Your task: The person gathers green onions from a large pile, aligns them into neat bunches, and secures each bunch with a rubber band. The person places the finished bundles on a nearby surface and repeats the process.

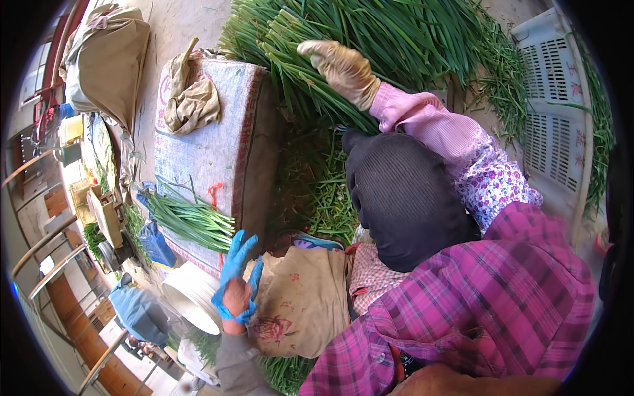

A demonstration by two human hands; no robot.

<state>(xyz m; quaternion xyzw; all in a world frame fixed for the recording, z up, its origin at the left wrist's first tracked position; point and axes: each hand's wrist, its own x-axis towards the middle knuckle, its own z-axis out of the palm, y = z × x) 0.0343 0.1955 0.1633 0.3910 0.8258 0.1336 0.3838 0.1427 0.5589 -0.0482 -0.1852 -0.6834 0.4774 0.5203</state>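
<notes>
My left hand (238,279), in a torn blue rubber glove with bare skin at the wrist, has its fingers spread. Its fingertips are beside the pale cut ends of a small bunch of green chives (198,218). This bunch lies on a woven plastic sack (198,153), near a red tie (214,194). At the top, my right hand (342,69), in a stained tan glove, rests over a large heap of long green chives (396,34). Its fingers lie together and its palm side is hidden, so a grip cannot be made out.
A beige cloth (193,104) lies on the sack. White plastic crates (554,114) stand right; a white bucket (195,297) is left of my left hand. A tan printed cloth (297,302) and black ribbed fabric (411,193) cover my lap area. Leaf scraps (332,198) litter the floor.
</notes>
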